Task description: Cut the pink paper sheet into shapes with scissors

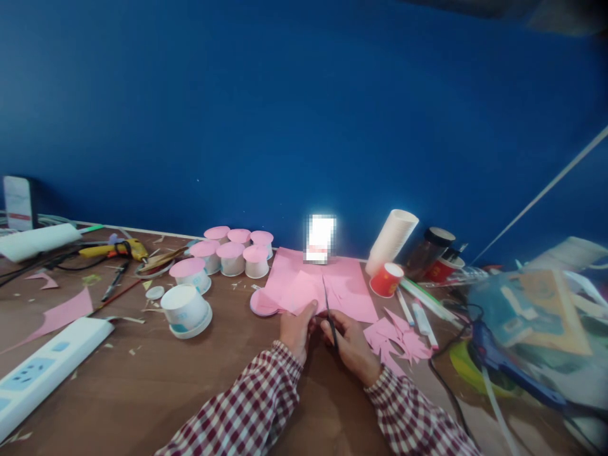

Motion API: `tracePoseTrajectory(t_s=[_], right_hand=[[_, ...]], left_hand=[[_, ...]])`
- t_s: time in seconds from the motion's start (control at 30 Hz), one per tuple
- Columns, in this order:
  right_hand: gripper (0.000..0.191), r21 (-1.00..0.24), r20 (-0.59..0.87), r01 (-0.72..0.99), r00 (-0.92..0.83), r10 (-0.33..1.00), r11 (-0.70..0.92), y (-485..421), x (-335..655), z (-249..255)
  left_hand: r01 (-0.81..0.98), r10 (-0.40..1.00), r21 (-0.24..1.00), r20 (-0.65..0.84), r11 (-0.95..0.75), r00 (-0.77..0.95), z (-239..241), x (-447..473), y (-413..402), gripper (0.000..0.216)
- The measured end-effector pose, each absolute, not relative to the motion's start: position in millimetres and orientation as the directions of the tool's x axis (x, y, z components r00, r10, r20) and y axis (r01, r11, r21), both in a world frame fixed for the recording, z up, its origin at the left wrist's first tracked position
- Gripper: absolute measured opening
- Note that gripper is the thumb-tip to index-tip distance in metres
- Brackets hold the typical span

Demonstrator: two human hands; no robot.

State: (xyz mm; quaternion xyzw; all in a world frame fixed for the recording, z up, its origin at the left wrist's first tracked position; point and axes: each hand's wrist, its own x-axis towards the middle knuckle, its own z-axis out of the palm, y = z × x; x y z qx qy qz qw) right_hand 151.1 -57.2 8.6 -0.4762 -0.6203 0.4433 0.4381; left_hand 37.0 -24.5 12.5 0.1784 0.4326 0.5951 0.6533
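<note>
We're working at the brown table, both hands near the middle, red-and-white checked sleeves on both arms. Our left hand is pinching the pink piece at its near edge, thumb on top. Our right hand is gripping the scissors by the dark handles, with the blades pointing away from us along the right side of that piece. We can't tell whether the blades are parting or meeting.

The pink piece is sitting over a larger pink sheet, which is lying flat toward the blue wall. A round pink disc is poking out just left of it. Pink scraps are lying in a loose pile right of our right hand.

Left side: seven pink-topped cups are standing in a cluster; nearer us, a white cup is resting on a round white base. A yellow glue gun is lying farther left, and a white power strip is running along the near left.

Right side: a white cup stack is leaning, a red cup is tilting in front of it, and a blue glue gun is lying near the bag.
</note>
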Motion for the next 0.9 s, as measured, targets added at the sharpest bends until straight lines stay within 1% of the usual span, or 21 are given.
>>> tracePoseTrajectory(t_s=[0.13,0.53,0.67,0.9], right_hand=[[0.030,-0.963,0.119,0.226,-0.142,0.983,0.150,-57.6,150.8,8.3],[0.029,-0.966,0.110,0.216,-0.147,0.983,0.140,-57.1,150.9,8.8],[0.028,-0.962,0.100,0.239,-0.139,0.985,0.132,-57.8,151.1,11.5],[0.030,-0.966,0.088,0.231,-0.138,0.986,0.118,-57.5,150.7,10.7]], left_hand=[[-0.622,0.931,0.747,-0.357,0.234,-0.078,11.6,36.7,-24.6,0.033],[-0.654,0.935,0.723,-0.349,0.223,-0.068,10.7,36.6,-23.7,0.034],[-0.642,0.938,0.735,-0.340,0.218,-0.070,8.5,36.8,-23.3,0.033],[-0.622,0.935,0.750,-0.346,0.222,-0.083,4.5,37.0,-21.8,0.033]])
